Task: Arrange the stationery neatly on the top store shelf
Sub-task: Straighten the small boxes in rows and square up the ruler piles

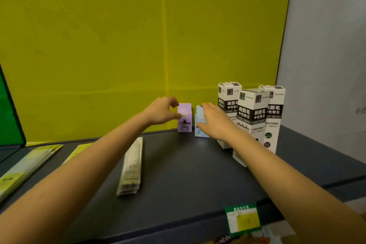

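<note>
A small purple box [185, 123] stands upright at the back of the dark shelf [178, 174], against the yellow wall. My left hand [161, 112] grips its left side and top with thumb and fingers. Right beside it stands a small light-blue box [199, 125], partly hidden by my right hand [213, 121], whose fingers curl around its front and right side. Three tall white-and-black refill boxes [251, 117] stand clustered to the right of the blue box.
A flat stack of clear-wrapped packs [131, 166] lies mid-shelf. More yellow-green packs [29, 164] lie at the left. A green price tag [242, 219] hangs on the front edge. A grey wall [326, 65] closes the right side.
</note>
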Tool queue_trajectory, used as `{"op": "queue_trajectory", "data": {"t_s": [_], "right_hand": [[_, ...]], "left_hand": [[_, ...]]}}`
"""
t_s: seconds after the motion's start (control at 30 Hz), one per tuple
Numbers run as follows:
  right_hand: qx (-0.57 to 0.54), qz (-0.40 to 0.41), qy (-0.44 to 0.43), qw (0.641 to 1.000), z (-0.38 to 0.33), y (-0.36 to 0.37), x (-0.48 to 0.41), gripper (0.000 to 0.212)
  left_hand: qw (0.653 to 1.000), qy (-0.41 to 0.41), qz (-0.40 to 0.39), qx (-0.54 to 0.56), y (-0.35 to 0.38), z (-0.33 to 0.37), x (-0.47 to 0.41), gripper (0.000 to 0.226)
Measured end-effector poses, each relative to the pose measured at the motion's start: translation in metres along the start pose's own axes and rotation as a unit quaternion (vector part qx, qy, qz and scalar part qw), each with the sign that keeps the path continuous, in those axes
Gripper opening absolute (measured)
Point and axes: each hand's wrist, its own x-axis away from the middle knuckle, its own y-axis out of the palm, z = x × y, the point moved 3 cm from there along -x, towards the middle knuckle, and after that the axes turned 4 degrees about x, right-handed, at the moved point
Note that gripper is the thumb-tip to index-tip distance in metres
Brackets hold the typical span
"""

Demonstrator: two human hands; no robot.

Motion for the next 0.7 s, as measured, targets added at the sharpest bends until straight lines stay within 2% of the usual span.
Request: {"op": "queue_trajectory", "data": {"t_s": [0.17,0.3,0.47,0.6,0.7], "right_hand": [[0.045,-0.005,0.000,0.999,0.000,0.011,-0.038,0.057],[0.105,-0.024,0.019,0.994,0.003,0.020,-0.059,0.061],[0.176,-0.071,0.043,0.981,0.007,0.032,-0.072,0.060],[0.200,-0.067,0.035,0.977,0.007,0.032,-0.074,0.052],[0.211,-0.068,0.023,0.975,0.006,0.027,-0.073,0.049]], "left_hand": [[0.999,-0.026,-0.012,-0.015,0.016,-0.015,-0.048,0.084],[0.998,-0.036,-0.040,-0.020,0.031,-0.025,-0.073,0.095],[0.997,-0.036,-0.062,-0.020,0.049,-0.031,-0.089,0.081],[0.995,-0.021,-0.082,-0.048,0.054,-0.033,-0.089,0.042],[0.996,-0.015,-0.073,-0.040,0.052,-0.035,-0.085,0.038]]}}
